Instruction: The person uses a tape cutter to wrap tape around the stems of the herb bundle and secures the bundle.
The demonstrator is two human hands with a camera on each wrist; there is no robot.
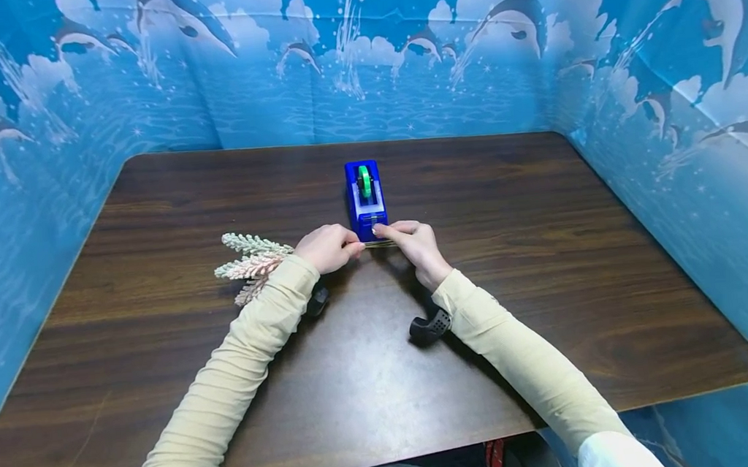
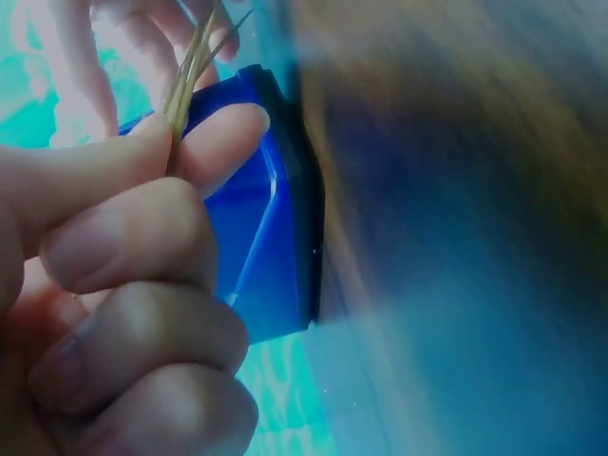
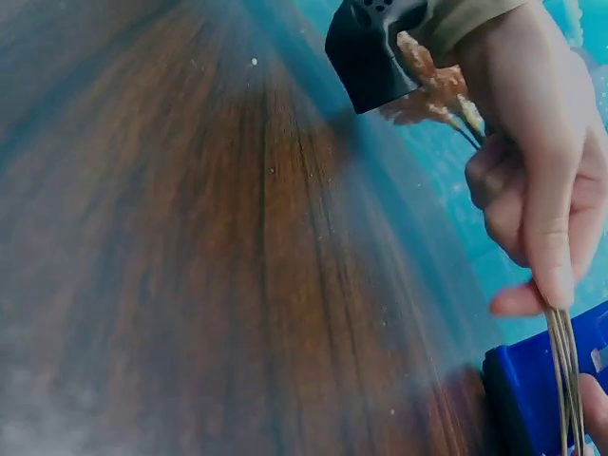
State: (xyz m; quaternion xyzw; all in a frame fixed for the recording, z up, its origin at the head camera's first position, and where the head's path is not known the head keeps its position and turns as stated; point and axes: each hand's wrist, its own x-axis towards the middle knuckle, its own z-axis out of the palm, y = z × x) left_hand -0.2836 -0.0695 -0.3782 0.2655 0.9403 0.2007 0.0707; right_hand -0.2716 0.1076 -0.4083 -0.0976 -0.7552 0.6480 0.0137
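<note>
My left hand (image 1: 327, 249) pinches the thin stems (image 3: 562, 370) of a bunch of flower sprigs (image 1: 254, 261) between thumb and index finger, the other fingers curled in. Pale green and pinkish heads stick out to the left, past the wrist. The stems run right, along the front of a blue tape dispenser (image 1: 358, 224) holding a green tape roll (image 1: 364, 181). My right hand (image 1: 418, 248) is at the dispenser's front end, thumb and index finger beside its front edge and close to the stem ends. Whether these fingertips pinch tape or stems is too small to see.
The brown wooden table (image 1: 510, 201) extends on all sides of the dispenser. Blue curtains (image 1: 364, 102) with dolphins stand behind and beside it. A black strapped device (image 1: 430, 327) hangs under the right wrist, another dark one (image 1: 316, 301) under the left.
</note>
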